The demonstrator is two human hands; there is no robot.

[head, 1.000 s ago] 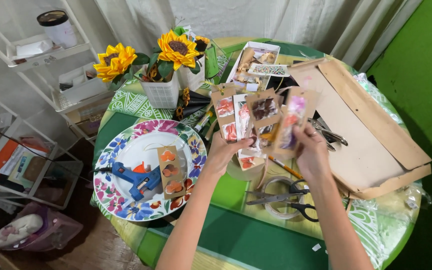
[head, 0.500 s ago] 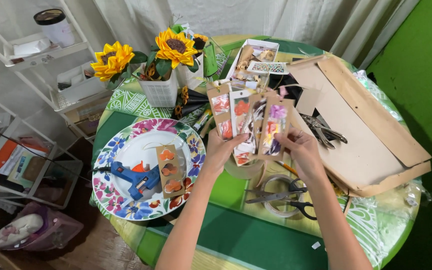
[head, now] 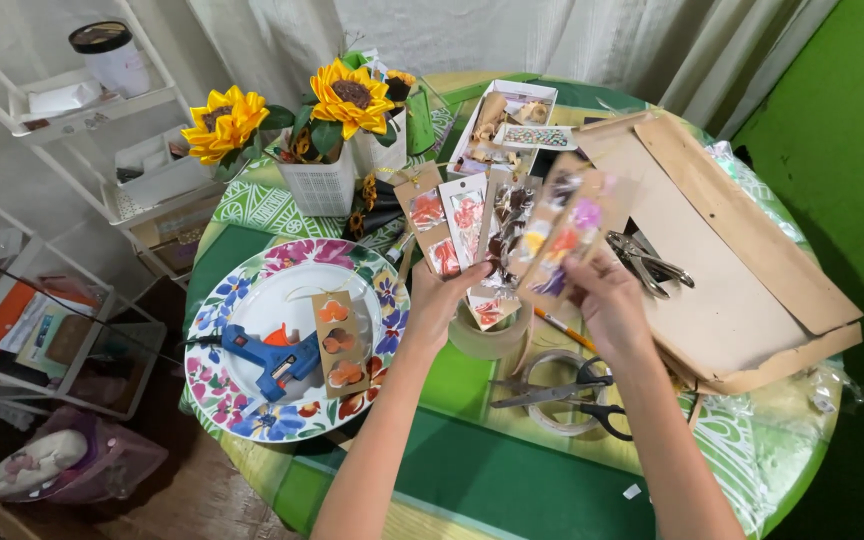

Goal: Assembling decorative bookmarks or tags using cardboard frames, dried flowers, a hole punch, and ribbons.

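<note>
Both hands hold up a fan of several long brown paper tags decorated with pressed flowers, above the round green table. My left hand grips the left tags from below. My right hand pinches the rightmost tags, which are tilted to the right. One more tag with orange flowers lies on the floral plate, beside a blue glue gun. Under my hands lie a roll of brown tape, black scissors and a clear tape ring.
A flat cardboard box lid covers the table's right side, with metal pliers on it. Sunflowers in white baskets and a white box of craft bits stand at the back. White wire shelves are to the left.
The fan of tags has shifted and spread, with my right hand drawing the rightmost tags out and tilting them to the right. My left hand stays on the left tags.
</note>
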